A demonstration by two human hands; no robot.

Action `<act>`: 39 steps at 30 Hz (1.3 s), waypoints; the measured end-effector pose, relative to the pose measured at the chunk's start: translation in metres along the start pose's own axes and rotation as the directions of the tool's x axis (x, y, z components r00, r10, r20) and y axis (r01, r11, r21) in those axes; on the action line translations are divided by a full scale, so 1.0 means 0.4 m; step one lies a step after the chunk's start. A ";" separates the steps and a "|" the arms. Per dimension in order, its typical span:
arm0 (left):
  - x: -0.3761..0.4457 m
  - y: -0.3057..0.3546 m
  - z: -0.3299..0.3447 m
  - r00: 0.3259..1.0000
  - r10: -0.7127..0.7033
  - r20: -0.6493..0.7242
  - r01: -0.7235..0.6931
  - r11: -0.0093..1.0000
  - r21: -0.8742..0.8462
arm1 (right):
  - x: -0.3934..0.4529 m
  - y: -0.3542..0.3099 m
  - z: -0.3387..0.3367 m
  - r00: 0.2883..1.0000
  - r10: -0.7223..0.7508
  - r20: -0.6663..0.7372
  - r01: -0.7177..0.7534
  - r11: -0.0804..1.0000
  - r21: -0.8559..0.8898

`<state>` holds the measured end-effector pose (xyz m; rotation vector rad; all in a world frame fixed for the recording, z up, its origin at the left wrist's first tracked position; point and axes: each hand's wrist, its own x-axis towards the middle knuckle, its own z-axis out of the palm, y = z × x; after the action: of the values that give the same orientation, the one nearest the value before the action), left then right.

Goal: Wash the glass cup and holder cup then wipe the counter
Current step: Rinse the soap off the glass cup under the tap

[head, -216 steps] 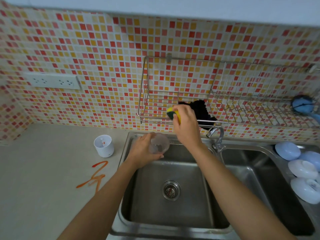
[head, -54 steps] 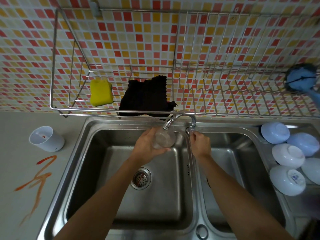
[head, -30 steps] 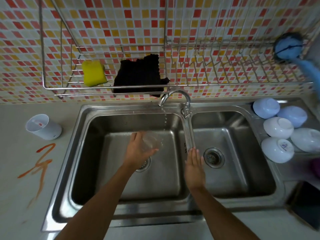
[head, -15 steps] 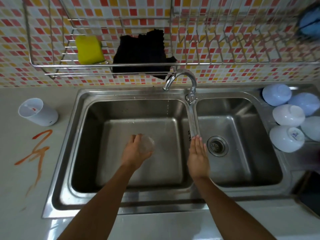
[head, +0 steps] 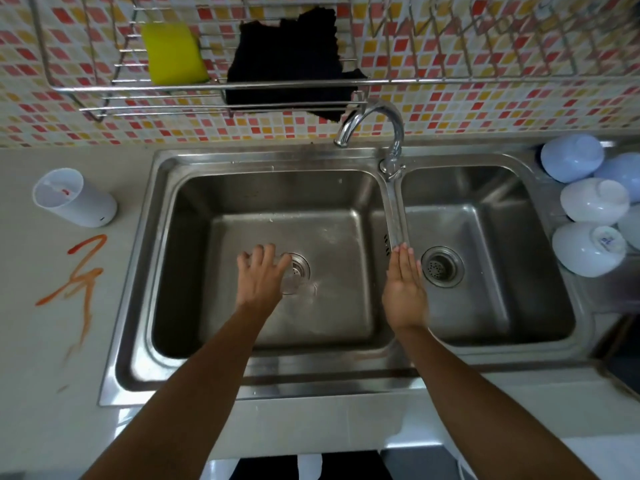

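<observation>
My left hand (head: 260,276) grips the clear glass cup (head: 293,285) low in the left sink basin (head: 242,188), right over the drain. My right hand (head: 406,289) is flat and empty, fingers together, over the divider between the two basins. The white holder cup (head: 74,197) stands on the counter (head: 31,341) left of the sink, with a red mark inside. An orange-red smear (head: 79,271) runs across the counter below it. A yellow sponge (head: 173,53) and a black cloth (head: 291,67) lie in the wire rack (head: 221,86) on the tiled wall.
The curved tap (head: 375,123) reaches over the left basin. The right basin (head: 485,327) has its own drain (head: 441,266). Several pale blue and white bowls (head: 588,216) lie upturned at the sink's right edge. A dark object (head: 623,355) sits at the lower right.
My left hand has lowered the glass cup from under the tap down to the drain. My right hand left the tap handle and drew back to the divider. The water stream has stopped.
</observation>
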<state>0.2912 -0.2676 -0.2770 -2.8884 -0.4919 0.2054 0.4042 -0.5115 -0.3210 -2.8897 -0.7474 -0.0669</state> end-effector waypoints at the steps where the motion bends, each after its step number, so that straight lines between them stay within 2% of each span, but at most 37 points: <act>1: 0.002 -0.005 0.000 0.998 0.025 -0.049 -0.024 0.999 0.027 | 0.000 -0.001 -0.001 1.000 0.001 0.000 -0.001 1.000 0.007; 6: 0.021 -0.026 -0.029 0.967 0.135 -0.217 -0.102 0.982 0.157 | -0.002 -0.002 -0.003 1.000 0.002 -0.004 -0.002 1.000 0.005; 10: 0.032 -0.032 -0.044 0.902 0.211 -0.377 -0.133 0.966 0.221 | -0.001 -0.003 -0.001 1.000 0.004 -0.009 -0.004 1.000 0.015; 13: 0.031 -0.034 -0.048 0.892 0.217 -0.397 -0.135 0.965 0.225 | -0.002 -0.005 0.000 0.999 0.010 -0.045 -0.008 0.999 0.042; 15: 0.026 -0.035 -0.053 0.933 0.124 -0.338 -0.094 0.990 0.105 | -0.003 -0.005 -0.001 0.999 0.006 -0.054 -0.004 0.999 0.044; 17: 0.019 -0.036 -0.059 0.978 -0.084 -0.189 0.048 0.981 -0.185 | -0.002 -0.004 0.000 0.999 0.003 -0.052 0.000 0.999 0.049; 18: 0.016 -0.036 -0.063 0.979 -0.194 -0.066 0.157 0.915 -0.372 | -0.003 -0.004 0.002 0.999 0.004 -0.046 -0.002 0.999 0.053; 20: 0.008 -0.037 -0.062 0.941 -0.323 0.103 0.307 0.684 -0.662 | -0.002 -0.002 0.004 0.999 0.007 -0.034 -0.005 0.998 0.055; 22: -0.006 -0.039 -0.058 0.930 -0.348 0.115 0.295 0.525 -0.798 | -0.003 0.000 0.006 1.000 0.011 -0.025 -0.009 0.998 0.060; 24: -0.024 -0.043 -0.062 0.937 -0.331 0.113 0.255 0.423 -0.869 | -0.005 0.001 0.005 1.000 0.012 -0.015 -0.011 0.998 0.065; 28: -0.060 -0.056 -0.063 0.928 -0.309 0.208 0.312 0.339 -0.888 | -0.008 0.009 0.000 0.999 0.015 0.033 -0.017 0.998 0.055; 31: -0.092 -0.086 -0.072 0.902 -0.308 0.303 0.374 0.207 -0.904 | -0.010 0.014 -0.009 0.997 0.018 0.078 -0.021 0.999 0.035; 34: -0.124 -0.127 -0.108 0.895 -0.324 0.308 0.356 0.101 -0.929 | -0.010 0.007 -0.025 0.989 0.050 0.141 -0.057 0.997 0.045; 36: -0.143 -0.158 -0.133 0.897 -0.346 0.276 0.324 0.088 -0.942 | -0.007 -0.011 -0.035 0.984 0.092 0.150 -0.103 0.993 0.064; 39: -0.184 -0.217 -0.160 0.875 -0.460 0.153 0.251 0.160 -0.955 | -0.003 -0.066 -0.033 0.990 0.068 0.126 -0.082 0.991 0.105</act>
<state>0.2062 -0.2237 -0.1883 -3.6429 -1.8439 -0.7413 0.3901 -0.4914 -0.3043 -2.8328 -0.6390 0.1563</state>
